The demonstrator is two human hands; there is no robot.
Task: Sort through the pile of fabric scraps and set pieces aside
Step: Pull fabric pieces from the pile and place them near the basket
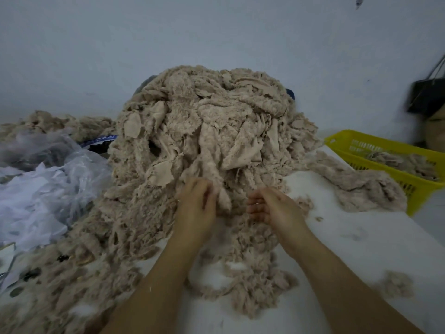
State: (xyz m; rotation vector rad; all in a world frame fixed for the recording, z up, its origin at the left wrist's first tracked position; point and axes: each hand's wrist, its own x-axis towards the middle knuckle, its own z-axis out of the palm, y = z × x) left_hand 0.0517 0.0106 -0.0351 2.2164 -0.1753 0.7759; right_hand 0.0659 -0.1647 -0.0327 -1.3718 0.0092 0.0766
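Both hands at the front foot of the big beige scrap pile [204, 121], which sits mid-table against the wall and spills down twd me. L hand [196, 203] — fingers curled round a fuzzy strip [222, 192] hanging off the pile's front, grasping it; fingertips blurred. R hand [272, 208] is just beside it, palm turned twd the L, fingers loosely half-curled and released — nothing seen in the palm, ring on one finger. Hands are close but apart, w/ the strip between them. Loose fluff & small bits lie under and around my forearms on the white table [361, 242]. Long scrap clump [361, 186] trails off the pile to the R and touches the yellow basket [342, 141], which holds a few beige pieces [404, 162]. L side: clear plastic bags [48, 179] w/ white stuff inside, pressed against the pile; smaller beige heap [60, 124] behind them by the wall. Dark bag [426, 95] at far R, blurred.
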